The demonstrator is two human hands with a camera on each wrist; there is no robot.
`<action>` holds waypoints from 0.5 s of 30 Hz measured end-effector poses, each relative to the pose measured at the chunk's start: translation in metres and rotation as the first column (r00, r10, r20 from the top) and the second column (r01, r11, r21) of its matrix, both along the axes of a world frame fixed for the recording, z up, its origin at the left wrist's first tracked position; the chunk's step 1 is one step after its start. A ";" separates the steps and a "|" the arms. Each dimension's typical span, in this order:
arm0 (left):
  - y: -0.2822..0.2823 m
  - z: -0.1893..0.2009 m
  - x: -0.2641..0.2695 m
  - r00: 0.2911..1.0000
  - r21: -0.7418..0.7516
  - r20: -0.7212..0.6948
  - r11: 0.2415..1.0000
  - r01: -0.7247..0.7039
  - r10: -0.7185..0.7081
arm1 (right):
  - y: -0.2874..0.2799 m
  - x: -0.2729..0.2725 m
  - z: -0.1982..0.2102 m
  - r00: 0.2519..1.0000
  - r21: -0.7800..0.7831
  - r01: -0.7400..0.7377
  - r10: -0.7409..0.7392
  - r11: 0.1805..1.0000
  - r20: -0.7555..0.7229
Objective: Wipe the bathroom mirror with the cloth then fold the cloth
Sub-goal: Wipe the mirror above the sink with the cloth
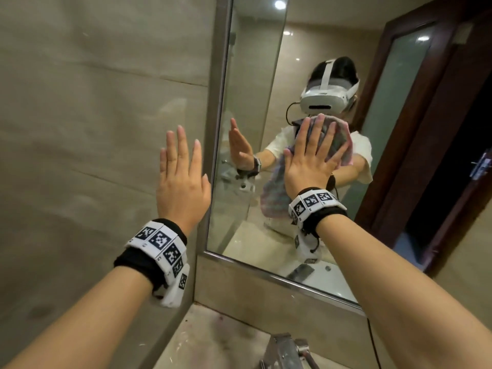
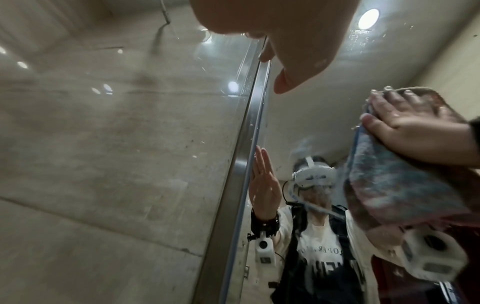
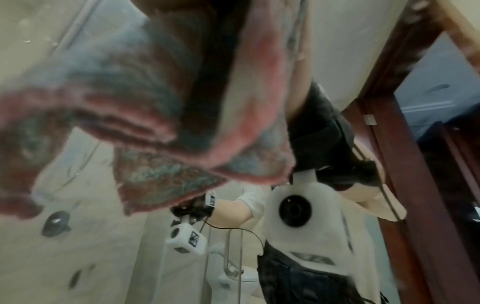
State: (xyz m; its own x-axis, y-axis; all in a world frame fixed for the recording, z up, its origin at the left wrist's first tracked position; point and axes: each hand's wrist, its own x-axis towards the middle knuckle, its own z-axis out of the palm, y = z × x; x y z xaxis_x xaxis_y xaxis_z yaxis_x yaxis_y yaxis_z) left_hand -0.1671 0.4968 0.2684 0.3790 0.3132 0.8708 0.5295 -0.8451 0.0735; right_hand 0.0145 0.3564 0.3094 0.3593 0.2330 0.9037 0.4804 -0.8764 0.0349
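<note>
The bathroom mirror point(image 1: 253, 75) hangs in a metal frame point(image 1: 215, 129) on the tiled wall. My right hand point(image 1: 311, 155) lies flat on a pink and blue cloth point(image 1: 343, 137), its fingers spread and straight, and presses it against the glass near the mirror's middle. Part of the cloth hangs below my palm. My left hand point(image 1: 181, 161) rests flat on the wall tile just left of the frame and holds nothing. The left wrist view shows the right hand point(image 2: 405, 123) on the cloth point(image 2: 389, 185). In the right wrist view the blurred cloth point(image 3: 155, 102) fills the top and hides my fingers.
A beige tiled wall point(image 1: 93, 129) fills the left side. Below the mirror runs a stone counter point(image 1: 213, 342) with a metal faucet point(image 1: 287, 350) at its front. The glass reflects a dark wooden door frame point(image 1: 426, 129) and the person.
</note>
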 end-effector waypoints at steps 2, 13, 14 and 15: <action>0.003 -0.010 0.001 0.999 -0.006 0.031 1.000 0.020 -0.019 | 0.020 -0.003 -0.008 0.996 -0.070 -0.081 0.083 0.994 0.019; 0.009 -0.047 -0.016 0.997 0.063 0.027 0.996 0.064 -0.066 | 0.118 -0.037 -0.067 0.985 -0.384 -0.145 0.168 0.912 0.027; 0.008 -0.047 -0.016 0.997 0.060 0.025 0.996 0.066 -0.067 | 0.115 -0.035 -0.068 0.986 -0.423 -0.129 0.163 0.897 0.044; 0.007 -0.047 -0.015 0.997 0.057 0.023 0.996 0.066 -0.068 | 0.110 -0.031 -0.067 0.984 -0.476 -0.107 0.160 0.873 0.073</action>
